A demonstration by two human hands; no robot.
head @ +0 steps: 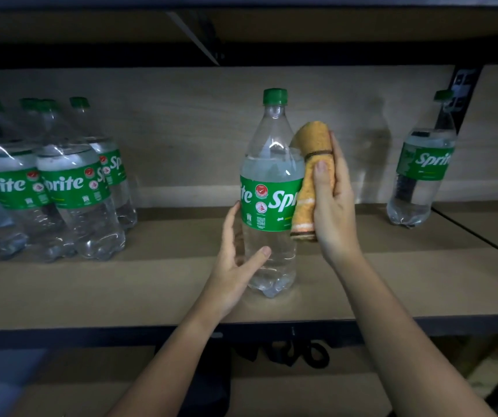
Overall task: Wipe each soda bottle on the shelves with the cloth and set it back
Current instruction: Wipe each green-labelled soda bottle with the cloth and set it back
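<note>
The bottle (271,191) in the middle stands upright on the wooden shelf (151,284). Its green label reads "Sprite" in white letters, and its cap is green. The left hand (235,260) grips its lower part, thumb in front and fingers curled behind. The right hand (332,203) holds the folded orange cloth (311,179), fingers curled around it, and presses it against the bottle's right side at label height. A group of Sprite bottles (55,182) stands at the left, perhaps five or six. One more Sprite bottle (422,164) stands well apart at the right.
</note>
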